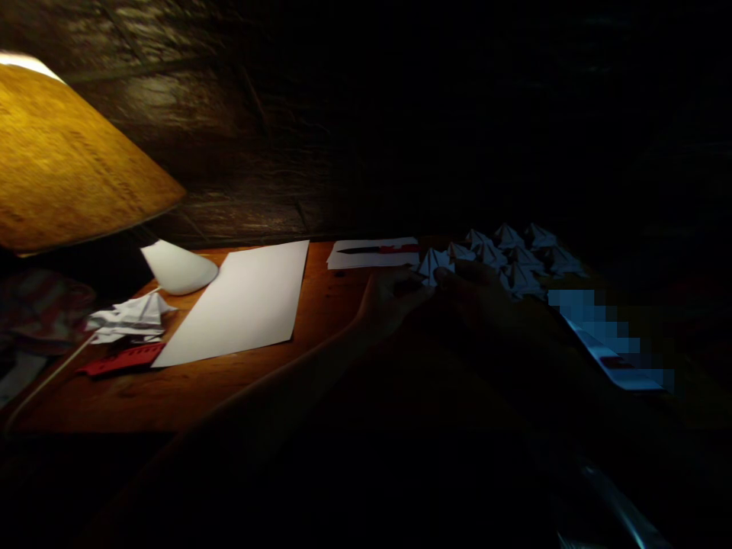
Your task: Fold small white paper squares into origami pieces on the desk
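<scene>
Left hand (390,293) and right hand (477,286) pinch a paper fold (433,267), fingers at both sides, likely to steady it; more folds (519,259) bunch at right, probably saving space.

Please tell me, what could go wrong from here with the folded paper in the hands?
The right hand is close to the grouped, folded white paper shapes and might knock them. The dark-bladed, red-handled knife lies near the left hand; a careless reach could cut. Deep shadow dims the hands, so the folds of the white, pointed paper shape they hold may be misjudged.
</scene>
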A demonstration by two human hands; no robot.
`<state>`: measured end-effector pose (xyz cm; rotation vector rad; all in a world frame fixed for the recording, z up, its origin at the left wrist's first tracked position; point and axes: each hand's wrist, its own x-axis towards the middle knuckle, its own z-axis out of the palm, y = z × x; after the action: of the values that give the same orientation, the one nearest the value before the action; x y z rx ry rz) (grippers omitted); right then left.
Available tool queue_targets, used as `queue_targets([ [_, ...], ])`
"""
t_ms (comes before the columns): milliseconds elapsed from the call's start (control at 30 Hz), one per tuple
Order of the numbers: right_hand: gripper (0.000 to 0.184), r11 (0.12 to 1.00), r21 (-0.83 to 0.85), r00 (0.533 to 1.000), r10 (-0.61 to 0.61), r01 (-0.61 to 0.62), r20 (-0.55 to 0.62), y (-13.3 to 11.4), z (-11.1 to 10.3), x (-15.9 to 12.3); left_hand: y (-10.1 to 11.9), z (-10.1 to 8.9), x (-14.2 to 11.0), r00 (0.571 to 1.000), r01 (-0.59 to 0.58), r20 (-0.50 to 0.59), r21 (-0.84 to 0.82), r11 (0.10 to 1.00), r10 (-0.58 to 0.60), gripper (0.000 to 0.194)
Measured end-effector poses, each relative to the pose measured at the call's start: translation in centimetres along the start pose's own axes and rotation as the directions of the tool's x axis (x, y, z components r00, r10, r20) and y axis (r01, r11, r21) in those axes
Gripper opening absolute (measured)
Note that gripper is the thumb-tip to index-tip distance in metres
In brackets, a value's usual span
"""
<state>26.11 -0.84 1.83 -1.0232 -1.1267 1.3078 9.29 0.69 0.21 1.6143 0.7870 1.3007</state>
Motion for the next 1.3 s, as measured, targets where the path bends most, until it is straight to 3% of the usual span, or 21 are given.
queue_targets([
  [233, 0.042, 0.973, 0.230, 0.998, 0.022, -0.033, 0.050, -0.1, 0.3, -0.2, 0.9, 0.1, -0.1, 0.997, -0.071, -0.028, 0.008, 0.997, 0.071, 0.011],
  [500, 0.039, 0.986, 0.163, 0.997, 0.020, -0.031, 0.068, -0.4, 0.5, -0.4, 0.6, 0.4, -0.2, 0.995, 0.006, -0.100, -0.020, 1.000, -0.008, 0.016],
  [667, 0.039, 0.996, 0.086, 1.000, -0.005, 0.004, 0.013, -0.8, 0.4, -0.2, 0.9, 0.5, -0.1, 0.998, 0.056, 0.010, -0.082, 0.995, -0.055, 0.023],
  [767, 0.042, 0.998, -0.020, 0.998, -0.057, 0.056, -0.020, -1.3, 0.2, -0.2, 1.3, -0.3, 0.2, 1.000, -0.011, 0.016, -0.051, 0.999, 0.011, 0.026],
  [933, 0.047, 0.953, -0.260, 0.986, -0.165, 0.154, -0.022, -1.2, -0.5, 0.1, 1.8, -1.8, 0.8, 0.983, -0.175, -0.041, 0.130, 0.976, 0.182, 0.013],
  [1133, 0.044, 0.904, -0.359, 0.970, -0.242, 0.234, 0.023, 0.1, -1.2, 0.7, 1.8, -2.3, 1.2, 0.959, -0.278, 0.018, 0.236, 0.931, 0.282, 0.010],
  [1300, 0.038, 0.913, -0.331, 0.970, -0.238, 0.239, 0.043, 0.0, -1.1, 0.4, 2.2, -2.3, 1.2, 0.936, -0.346, 0.039, 0.287, 0.893, 0.350, 0.010],
])
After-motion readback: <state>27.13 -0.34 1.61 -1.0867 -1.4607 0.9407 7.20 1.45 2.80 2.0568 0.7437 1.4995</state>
